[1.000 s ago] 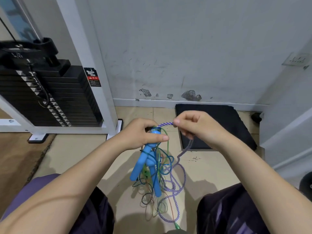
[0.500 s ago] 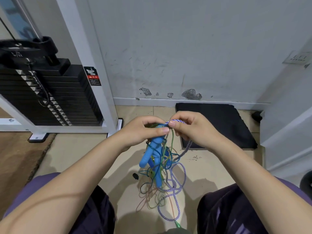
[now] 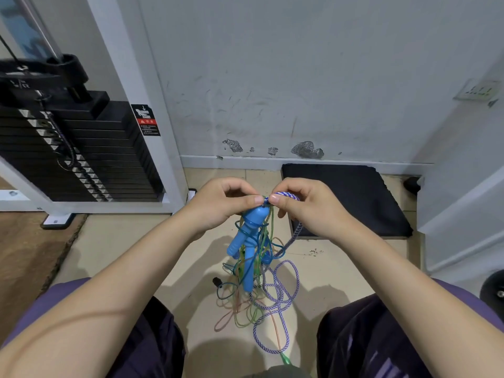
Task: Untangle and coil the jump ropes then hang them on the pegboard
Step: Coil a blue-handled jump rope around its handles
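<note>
A tangle of jump ropes hangs between my knees down to the tiled floor. My left hand [image 3: 223,203] grips the top of two blue handles [image 3: 244,241] that dangle below it. My right hand [image 3: 305,205] pinches a loop of the blue-and-white braided rope [image 3: 281,290] right beside the left thumb. Thin green, teal and orange cords [image 3: 237,309] wind around the handles and pool on the floor. A green handle tip [image 3: 285,358] shows at the bottom. No pegboard is in view.
A black weight stack [image 3: 73,154] in a white frame stands at the left. A black mat [image 3: 346,197] lies against the scuffed grey wall. A small black piece [image 3: 216,281] lies on the floor. My knees frame the bottom of the view.
My hands have come together: the right hand moved left until its fingertips meet the left thumb. The blue handles were lifted slightly and the ropes swung.
</note>
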Demonstrator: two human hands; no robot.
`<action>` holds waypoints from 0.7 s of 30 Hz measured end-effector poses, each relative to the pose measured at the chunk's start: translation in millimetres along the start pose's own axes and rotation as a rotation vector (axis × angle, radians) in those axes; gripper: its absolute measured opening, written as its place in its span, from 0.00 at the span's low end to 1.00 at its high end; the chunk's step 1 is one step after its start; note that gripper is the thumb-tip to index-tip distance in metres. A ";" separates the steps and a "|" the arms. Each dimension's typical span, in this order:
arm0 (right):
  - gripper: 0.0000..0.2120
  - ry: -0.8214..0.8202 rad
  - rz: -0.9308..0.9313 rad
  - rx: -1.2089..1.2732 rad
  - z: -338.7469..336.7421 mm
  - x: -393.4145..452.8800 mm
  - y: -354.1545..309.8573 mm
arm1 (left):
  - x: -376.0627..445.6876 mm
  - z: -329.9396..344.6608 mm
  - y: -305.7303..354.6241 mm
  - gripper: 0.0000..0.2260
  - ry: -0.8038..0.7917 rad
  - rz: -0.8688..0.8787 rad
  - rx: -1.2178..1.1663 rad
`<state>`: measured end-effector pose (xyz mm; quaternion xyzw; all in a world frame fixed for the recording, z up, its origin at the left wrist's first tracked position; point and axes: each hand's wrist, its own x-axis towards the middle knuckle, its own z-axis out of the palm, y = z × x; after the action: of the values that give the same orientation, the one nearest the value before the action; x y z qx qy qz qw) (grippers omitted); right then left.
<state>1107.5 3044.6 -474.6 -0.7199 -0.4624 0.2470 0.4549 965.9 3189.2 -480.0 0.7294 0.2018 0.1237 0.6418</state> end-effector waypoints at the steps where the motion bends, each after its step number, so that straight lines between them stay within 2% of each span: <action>1: 0.05 0.004 0.003 -0.020 1.1 0.3 0.4 | -0.7 0.8 1.0 0.04 -0.005 0.000 0.016; 5: 0.05 0.055 0.009 -0.072 5.0 0.4 0.6 | -1.0 2.0 3.5 0.10 0.071 -0.028 0.076; 9: 0.05 0.114 0.031 -0.020 3.9 1.6 2.1 | 4.4 -4.9 -4.5 0.16 0.165 0.045 0.376; 12: 0.04 0.056 0.016 0.000 7.7 0.7 4.7 | 2.8 -8.9 -3.0 0.18 0.016 -0.028 0.355; 14: 0.04 0.043 0.002 0.020 10.3 -0.2 3.9 | 1.7 -9.8 -1.7 0.16 -0.027 -0.052 0.334; 17: 0.04 0.040 0.005 0.139 8.7 -0.4 1.5 | 1.7 -8.2 -4.6 0.19 -0.073 -0.050 0.200; 21: 0.03 0.033 0.026 0.254 10.5 -1.5 -0.8 | -0.1 0.7 -2.4 0.09 -0.145 -0.056 0.142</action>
<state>1098.4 3047.9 -478.8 -0.6664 -0.4105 0.2976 0.5466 965.7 3188.8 -482.5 0.7743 0.1835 0.0377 0.6045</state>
